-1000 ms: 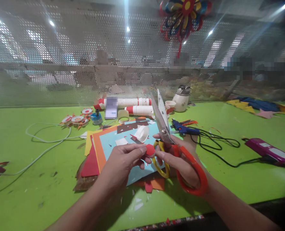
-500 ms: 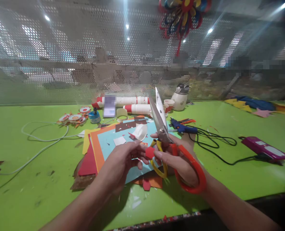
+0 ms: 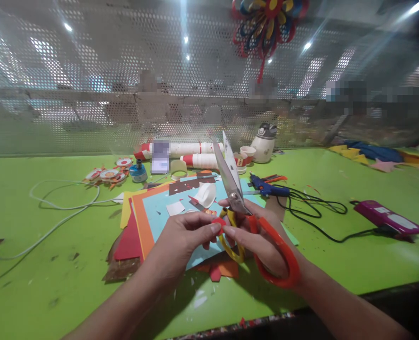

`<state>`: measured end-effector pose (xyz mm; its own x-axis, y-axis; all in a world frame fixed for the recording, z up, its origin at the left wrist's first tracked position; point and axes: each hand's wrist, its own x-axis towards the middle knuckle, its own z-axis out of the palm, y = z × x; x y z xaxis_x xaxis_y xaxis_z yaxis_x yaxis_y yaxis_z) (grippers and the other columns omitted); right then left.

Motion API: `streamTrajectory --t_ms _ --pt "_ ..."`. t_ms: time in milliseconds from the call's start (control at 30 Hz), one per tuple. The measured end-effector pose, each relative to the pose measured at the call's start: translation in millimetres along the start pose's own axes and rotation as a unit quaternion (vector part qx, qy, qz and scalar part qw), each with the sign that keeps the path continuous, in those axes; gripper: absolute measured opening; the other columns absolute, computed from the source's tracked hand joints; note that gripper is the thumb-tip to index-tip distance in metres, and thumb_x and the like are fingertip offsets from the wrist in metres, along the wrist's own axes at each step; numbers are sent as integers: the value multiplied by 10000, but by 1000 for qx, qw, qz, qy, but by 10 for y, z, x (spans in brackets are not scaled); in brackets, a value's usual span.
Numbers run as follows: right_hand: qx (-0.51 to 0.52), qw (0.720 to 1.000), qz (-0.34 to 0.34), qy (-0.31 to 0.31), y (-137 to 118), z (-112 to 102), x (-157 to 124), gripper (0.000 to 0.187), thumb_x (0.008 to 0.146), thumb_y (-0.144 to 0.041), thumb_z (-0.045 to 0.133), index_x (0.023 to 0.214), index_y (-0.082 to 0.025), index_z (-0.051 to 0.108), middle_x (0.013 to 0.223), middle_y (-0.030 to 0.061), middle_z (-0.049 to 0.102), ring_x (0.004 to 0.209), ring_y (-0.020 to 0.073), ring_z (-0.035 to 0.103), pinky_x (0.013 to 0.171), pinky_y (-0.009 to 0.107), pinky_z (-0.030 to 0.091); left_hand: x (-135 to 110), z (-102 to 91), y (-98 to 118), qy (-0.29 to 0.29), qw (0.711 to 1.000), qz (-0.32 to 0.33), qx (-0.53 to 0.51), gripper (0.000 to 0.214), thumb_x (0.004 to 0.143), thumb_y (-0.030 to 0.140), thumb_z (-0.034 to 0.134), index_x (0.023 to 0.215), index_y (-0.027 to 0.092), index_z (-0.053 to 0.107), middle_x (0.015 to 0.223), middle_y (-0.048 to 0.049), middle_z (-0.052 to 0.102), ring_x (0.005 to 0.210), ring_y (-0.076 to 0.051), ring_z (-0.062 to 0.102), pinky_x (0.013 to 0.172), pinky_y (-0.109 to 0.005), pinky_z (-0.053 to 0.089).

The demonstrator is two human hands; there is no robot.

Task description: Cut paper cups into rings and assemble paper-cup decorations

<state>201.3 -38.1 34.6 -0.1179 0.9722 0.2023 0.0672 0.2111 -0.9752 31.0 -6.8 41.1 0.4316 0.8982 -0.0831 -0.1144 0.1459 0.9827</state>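
Between thumb and fingers, my left hand [image 3: 185, 234] pinches a small red paper piece [image 3: 219, 225]. The tips of my right hand [image 3: 262, 236] touch the same piece from the other side. Large scissors [image 3: 235, 196] with orange-red handles hang in my right hand, blades slightly apart and pointing up and away. Just behind the red piece is a yellow ring-shaped thing [image 3: 235, 255], partly hidden by my right fingers. Below my hands lie stacked coloured sheets, light blue paper [image 3: 156, 212] on top, with white and brown scraps. Another red paper piece [image 3: 215, 273] lies at the stack's near edge.
Behind the stack are a phone [image 3: 160, 158], stacked paper cups [image 3: 202, 161], a tape roll [image 3: 178, 170], a blue bottle [image 3: 138, 172] and a white jug [image 3: 264, 144]. On the right, a blue glue gun [image 3: 268, 185] trails black cable near a purple box [image 3: 388, 219].
My left thumb and fingers have closed on the red paper piece, which my right fingers held before. The scissors have shifted slightly left.
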Motion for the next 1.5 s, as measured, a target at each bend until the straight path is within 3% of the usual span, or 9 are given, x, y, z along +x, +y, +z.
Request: streamTrajectory --t_ms 133,300,433,533,667,867,1167,1500 --pt "-17 1000 8 -21 -23 -35 -9 357 842 -329 616 1174 -214 548 812 11 569 706 144 531 648 285 448 8 -17 1 11 1000 11 -9 161 693 300 739 733 145 721 629 -18 580 584 -111 446 583 -256 355" --pt "-66 993 -21 -91 -112 -170 -17 318 891 -445 522 1105 -210 534 862 31 548 733 149 492 626 263 416 0 -96 80 39 997 60 -33 158 722 297 722 704 148 673 646 -2 556 606 -101 446 604 -246 349" --pt "-140 972 -41 -185 -182 -297 14 429 892 -571 416 1074 -195 514 839 44 533 688 155 461 602 271 401 -7 -173 140 45 994 94 -38 153 743 301 703 735 152 669 668 -11 562 628 -107 452 618 -250 354" --pt "-194 955 -51 -221 -232 -332 41 466 870 -623 395 1004 -195 525 857 55 542 739 181 488 645 282 406 -3 -212 144 55 991 114 -37 154 754 307 694 764 154 676 689 -16 569 636 -106 452 618 -247 352" --pt "-236 943 -63 -228 -229 -321 34 452 870 -608 401 982 -194 545 870 61 569 729 186 490 647 278 394 1 -222 139 51 991 123 -33 154 759 305 690 779 153 679 677 -11 563 629 -102 444 613 -246 349" --pt "-214 946 -99 -222 -103 -333 -4 409 883 -567 425 1049 -215 551 815 19 535 677 151 438 594 247 359 -2 -207 162 57 991 118 6 140 758 299 686 784 162 689 653 -1 562 606 -97 452 592 -238 357" --pt "-205 947 -78 -235 -132 -340 -15 400 866 -587 456 952 -211 562 748 -10 476 623 126 365 554 235 315 -23 -188 226 56 994 89 38 104 737 259 690 741 156 692 638 -2 600 579 -93 463 567 -236 356" --pt "-251 938 -58 -232 -192 -318 -18 561 838 -661 434 1085 -176 566 754 -6 489 629 123 379 573 228 330 -38 -184 267 62 995 61 51 93 702 231 702 701 143 672 607 10 594 564 -86 445 556 -225 359"
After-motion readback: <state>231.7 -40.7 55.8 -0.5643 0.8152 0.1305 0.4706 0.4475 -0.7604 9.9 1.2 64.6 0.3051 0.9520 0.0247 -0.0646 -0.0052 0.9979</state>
